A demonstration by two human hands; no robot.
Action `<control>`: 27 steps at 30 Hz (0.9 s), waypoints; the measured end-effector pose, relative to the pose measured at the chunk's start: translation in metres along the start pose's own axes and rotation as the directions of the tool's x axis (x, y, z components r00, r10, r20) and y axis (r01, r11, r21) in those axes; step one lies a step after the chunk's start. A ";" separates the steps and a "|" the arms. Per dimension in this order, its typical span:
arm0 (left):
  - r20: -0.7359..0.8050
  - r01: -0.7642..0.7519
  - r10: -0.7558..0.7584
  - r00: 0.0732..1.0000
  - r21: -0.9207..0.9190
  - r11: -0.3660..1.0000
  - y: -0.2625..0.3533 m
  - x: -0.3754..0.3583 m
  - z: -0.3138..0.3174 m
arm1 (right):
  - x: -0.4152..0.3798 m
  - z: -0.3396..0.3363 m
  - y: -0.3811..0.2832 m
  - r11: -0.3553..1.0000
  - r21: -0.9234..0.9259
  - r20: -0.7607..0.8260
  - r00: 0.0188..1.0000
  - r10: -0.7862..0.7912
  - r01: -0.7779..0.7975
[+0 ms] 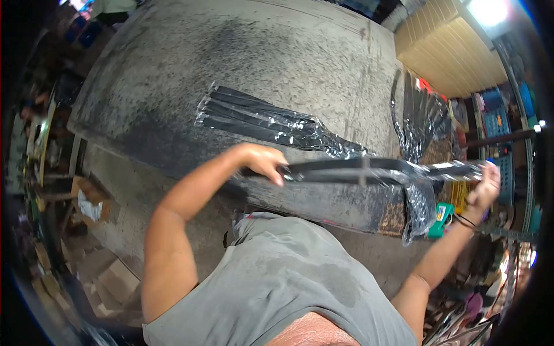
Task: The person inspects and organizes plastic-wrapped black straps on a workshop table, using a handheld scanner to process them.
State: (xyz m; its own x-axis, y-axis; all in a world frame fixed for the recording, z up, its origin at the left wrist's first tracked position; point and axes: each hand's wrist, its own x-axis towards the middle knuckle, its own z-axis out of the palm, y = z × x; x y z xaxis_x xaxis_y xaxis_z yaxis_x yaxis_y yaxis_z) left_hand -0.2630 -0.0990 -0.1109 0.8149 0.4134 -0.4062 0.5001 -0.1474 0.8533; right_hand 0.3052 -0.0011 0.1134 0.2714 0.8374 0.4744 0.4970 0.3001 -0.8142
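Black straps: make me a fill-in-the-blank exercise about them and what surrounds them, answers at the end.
The straps stretch from the left hand to the ____ hand.
A strap bundle lies on the table, its loose ends fanned toward the picture's ____ edge.
The bundle's clear wrapping is made of ____.
The person's shirt is coloured ____.

Missing words: right; left; plastic; gray.

"Where could a hand pass?"

"Over the far left of the wide, grey, stained table [156, 63], beyond the flat bundle of black plastic-wrapped strips [259, 112]."

"Far right?"

"Blocked by the big tan cardboard box [453, 55]."
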 end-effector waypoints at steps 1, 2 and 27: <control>-0.107 0.033 -0.027 0.994 0.062 0.998 -0.014 -0.023 -0.015 | -0.027 0.033 0.017 0.989 0.127 -0.010 0.997 0.081 -0.079; -0.157 0.140 -0.126 0.979 0.076 0.987 -0.026 -0.042 -0.031 | -0.046 0.052 0.044 0.958 0.111 -0.008 0.963 0.268 -0.265; -0.896 0.740 -0.423 0.135 -0.193 0.645 -0.159 -0.093 -0.020 | -0.228 0.248 0.180 0.711 -0.703 0.189 0.964 0.187 0.000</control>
State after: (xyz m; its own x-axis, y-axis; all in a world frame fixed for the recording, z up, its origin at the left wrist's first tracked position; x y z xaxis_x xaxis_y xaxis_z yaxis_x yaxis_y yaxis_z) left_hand -0.4239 -0.0958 -0.2027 -0.3637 0.9234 -0.1227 0.8689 0.3838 0.3128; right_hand 0.1280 -0.0243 -0.2240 0.1985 0.9498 0.2417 0.9330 -0.1076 -0.3434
